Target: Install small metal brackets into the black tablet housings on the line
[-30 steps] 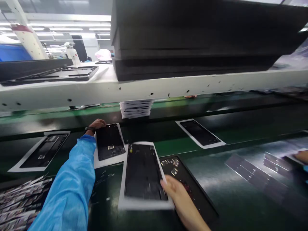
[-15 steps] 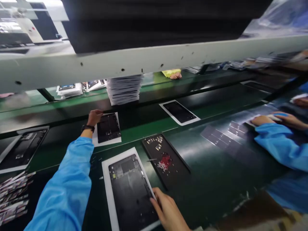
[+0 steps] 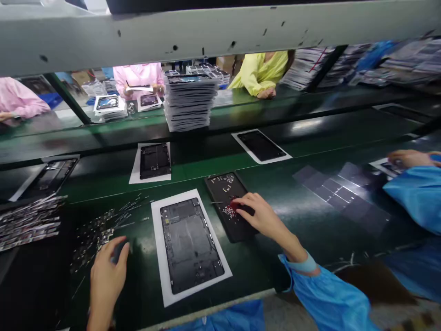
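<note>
A dark tablet housing [image 3: 190, 243] lies open-side up on a white sheet [image 3: 161, 280] right in front of me. My left hand [image 3: 106, 273] rests left of it, fingers stretched forward and apart at the edge of a scatter of small metal parts [image 3: 103, 225]; it holds nothing I can see. My right hand [image 3: 263, 218] hangs over a black parts tray [image 3: 237, 232] to the right of the housing. Its fingers are spread, with the tips down among tiny red and white pieces [image 3: 230, 210].
On the green conveyor behind lie other housings on sheets [image 3: 155, 161] [image 3: 261, 145] [image 3: 51, 174]. A tall stack of sheets [image 3: 188, 103] stands beyond. Strips [image 3: 27, 223] are piled at left. A co-worker's blue sleeve [image 3: 413, 193] is at right. People sit across; a white beam [image 3: 206, 27] runs overhead.
My left hand has pulled back from the far housing on the conveyor to the scattered parts. My right hand left the near housing's edge and moved onto the parts tray.
</note>
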`<state>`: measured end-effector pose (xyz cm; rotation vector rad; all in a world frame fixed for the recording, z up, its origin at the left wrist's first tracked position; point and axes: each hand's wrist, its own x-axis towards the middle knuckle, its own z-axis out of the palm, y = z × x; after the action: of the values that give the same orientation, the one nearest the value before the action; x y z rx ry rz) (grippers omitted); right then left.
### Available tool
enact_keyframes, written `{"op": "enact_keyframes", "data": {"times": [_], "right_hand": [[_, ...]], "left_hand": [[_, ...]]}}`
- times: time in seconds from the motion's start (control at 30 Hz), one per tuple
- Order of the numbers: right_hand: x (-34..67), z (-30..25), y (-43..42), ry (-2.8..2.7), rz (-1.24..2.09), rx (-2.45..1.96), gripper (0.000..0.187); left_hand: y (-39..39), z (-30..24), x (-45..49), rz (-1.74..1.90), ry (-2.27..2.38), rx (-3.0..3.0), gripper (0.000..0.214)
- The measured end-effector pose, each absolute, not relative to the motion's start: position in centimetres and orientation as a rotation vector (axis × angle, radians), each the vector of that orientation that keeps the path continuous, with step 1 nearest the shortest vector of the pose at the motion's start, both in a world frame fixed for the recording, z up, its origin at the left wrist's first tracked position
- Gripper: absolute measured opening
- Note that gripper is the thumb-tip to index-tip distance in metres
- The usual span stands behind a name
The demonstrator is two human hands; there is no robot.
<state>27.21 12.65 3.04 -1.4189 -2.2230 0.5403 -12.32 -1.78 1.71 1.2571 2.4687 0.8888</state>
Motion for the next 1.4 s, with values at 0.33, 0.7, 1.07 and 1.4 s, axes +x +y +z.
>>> {"op": "enact_keyframes", "data": {"times": [0.33,0.7,1.07,1.4], "right_hand": [[25.8,0.6,15.6,-2.316,0.671,-1.084,0.031],[24.8,4.4,11.9,-1.505,0.94,-1.416,0.008],[22.3,5.1,11.5,-1.848,0.91,-1.117,0.013],[13.5,3.3,8.8,-1.895,1.432,-0.896,0.012]], "left_hand": [[-8.6,0.3,-14.7,1.051,2.61,1.188,0.032],[-3.3,0.2,-16.0,0.641,2.9,1.179,0.026],[-2.8,2.2,-15.6,1.224,2.487,1.005,0.011],[3.3,5.2,-5.8,1.232,1.425,0.916,0.025]]}}
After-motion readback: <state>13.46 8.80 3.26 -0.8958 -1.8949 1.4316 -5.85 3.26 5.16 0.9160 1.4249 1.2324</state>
